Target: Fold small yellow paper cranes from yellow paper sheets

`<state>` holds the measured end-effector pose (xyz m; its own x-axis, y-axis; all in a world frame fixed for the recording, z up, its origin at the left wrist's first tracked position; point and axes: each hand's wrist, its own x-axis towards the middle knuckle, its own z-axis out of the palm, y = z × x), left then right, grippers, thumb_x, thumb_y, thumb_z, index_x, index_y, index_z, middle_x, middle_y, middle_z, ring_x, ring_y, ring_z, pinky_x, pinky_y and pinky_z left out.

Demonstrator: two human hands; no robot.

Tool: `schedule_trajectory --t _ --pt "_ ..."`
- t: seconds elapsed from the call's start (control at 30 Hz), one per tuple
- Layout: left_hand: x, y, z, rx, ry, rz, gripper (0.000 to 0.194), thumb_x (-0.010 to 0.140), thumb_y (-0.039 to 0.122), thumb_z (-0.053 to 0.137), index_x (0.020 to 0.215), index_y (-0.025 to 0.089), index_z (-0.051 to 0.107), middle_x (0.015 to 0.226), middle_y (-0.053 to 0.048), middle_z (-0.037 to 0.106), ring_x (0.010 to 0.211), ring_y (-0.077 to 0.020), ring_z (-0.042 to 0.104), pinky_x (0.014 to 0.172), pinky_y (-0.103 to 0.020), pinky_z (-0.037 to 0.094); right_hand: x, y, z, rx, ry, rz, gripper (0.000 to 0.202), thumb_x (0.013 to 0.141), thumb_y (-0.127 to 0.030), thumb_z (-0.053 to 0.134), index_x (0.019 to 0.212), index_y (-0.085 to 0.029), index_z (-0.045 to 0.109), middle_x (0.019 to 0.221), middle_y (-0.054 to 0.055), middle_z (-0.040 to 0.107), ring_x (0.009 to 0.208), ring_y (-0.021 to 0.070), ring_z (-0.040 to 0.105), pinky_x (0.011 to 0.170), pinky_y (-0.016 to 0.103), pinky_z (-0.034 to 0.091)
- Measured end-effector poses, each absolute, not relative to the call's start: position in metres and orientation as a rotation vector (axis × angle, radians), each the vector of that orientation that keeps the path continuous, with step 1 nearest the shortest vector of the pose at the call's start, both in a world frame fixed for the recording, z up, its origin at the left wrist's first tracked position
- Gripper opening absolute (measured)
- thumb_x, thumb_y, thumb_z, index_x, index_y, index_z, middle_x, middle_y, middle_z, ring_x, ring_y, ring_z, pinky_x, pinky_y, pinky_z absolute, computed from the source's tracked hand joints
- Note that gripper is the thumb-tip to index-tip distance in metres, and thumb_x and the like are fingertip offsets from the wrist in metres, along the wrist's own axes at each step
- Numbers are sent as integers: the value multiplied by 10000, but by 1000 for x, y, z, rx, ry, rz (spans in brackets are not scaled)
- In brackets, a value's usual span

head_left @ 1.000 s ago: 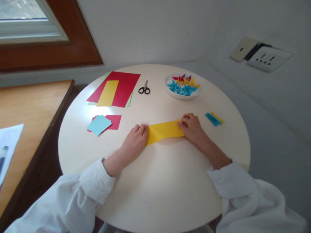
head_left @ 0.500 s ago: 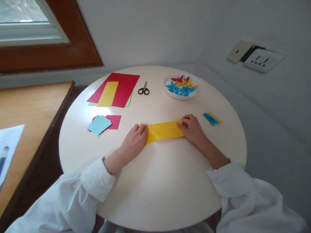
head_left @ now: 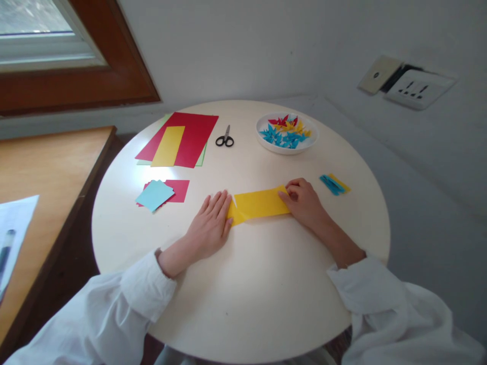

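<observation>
A yellow paper strip (head_left: 262,203) stretches between my hands over the round table. Its left end lies under my left hand (head_left: 211,223), which presses flat with the fingers stretched out. Beside those fingertips a narrow white gap splits the paper from its upper edge, and a crease runs below it. At the strip's right end my right hand (head_left: 303,202) grips the paper between thumb and fingers, tilting that end slightly up. What lies beneath my left palm is hidden.
On the white table (head_left: 243,304) are red sheets (head_left: 198,137) with a yellow piece (head_left: 167,147), scissors (head_left: 225,139), light-blue squares (head_left: 155,195) over red ones (head_left: 180,190), and blue strips (head_left: 332,185). A white dish (head_left: 279,149) holds folded paper shapes (head_left: 285,136). A wooden desk (head_left: 57,162) stands left.
My left hand has gone from curled fingers to lying flat on the paper's end. A white gap has opened near that end. My right hand keeps its grip, shifted slightly right.
</observation>
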<state>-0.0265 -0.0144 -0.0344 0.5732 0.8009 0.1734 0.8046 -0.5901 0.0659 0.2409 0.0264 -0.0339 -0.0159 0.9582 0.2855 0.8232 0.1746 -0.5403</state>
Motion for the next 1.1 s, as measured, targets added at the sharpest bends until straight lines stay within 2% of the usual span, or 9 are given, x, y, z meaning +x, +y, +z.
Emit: schedule_trajectory --t 0.2,0.37,0.67,0.77,0.87,1.0,1.1 --pt "-26 -16 -32 -2770 -1414 -241 562 948 333 211 1406 12 271 1469 -198 309 1391 -264 226 1134 -471 193 242 20 -33 -1682 -1792 349 276 784 -359 560 560 -197 556 893 90 579 852 222 553 829 403 463" --pt "-25 -15 -31 -2770 -1417 -234 569 943 340 221 1405 11 270 1468 -200 312 1387 -269 236 1132 -467 194 247 14 -32 -1675 -1825 382 225 751 -314 572 559 -198 558 951 98 586 902 231 562 855 406 459" --pt "-25 -14 -31 -2859 -1506 -358 574 936 358 247 1420 51 228 1483 -195 288 1397 -253 213 1142 -467 149 254 13 -31 -1615 -1765 392 267 775 -361 512 563 -200 531 908 92 620 801 201 582 757 371 476" --pt "-27 -9 -24 -2954 -1763 -595 575 938 416 263 1428 119 217 1477 -170 316 1371 -246 290 1121 -458 220 252 14 -29 -1602 -1689 390 237 777 -377 498 637 -194 555 817 75 627 733 190 572 697 350 466" --pt "-32 -2 -16 -2830 -2146 -1078 508 938 436 276 1381 190 303 1404 -139 428 1254 -239 453 1019 -423 377 250 13 -26 -1583 -1591 394 250 775 -409 507 662 -192 557 710 42 607 644 165 545 613 310 442" --pt "-36 7 -8 -2558 -2288 -1542 288 911 385 360 1097 215 500 1142 -82 577 1014 -206 568 832 -354 465 245 11 -20 -1527 -1421 544 288 778 -449 539 649 -192 549 534 -21 531 492 119 496 493 254 396" --pt "-36 11 -4 -2480 -2253 -1660 124 877 311 420 865 213 496 877 -24 579 793 -165 556 683 -297 443 237 16 -16 -1457 -1282 668 307 757 -477 584 654 -190 556 468 -50 499 397 89 452 417 225 360"
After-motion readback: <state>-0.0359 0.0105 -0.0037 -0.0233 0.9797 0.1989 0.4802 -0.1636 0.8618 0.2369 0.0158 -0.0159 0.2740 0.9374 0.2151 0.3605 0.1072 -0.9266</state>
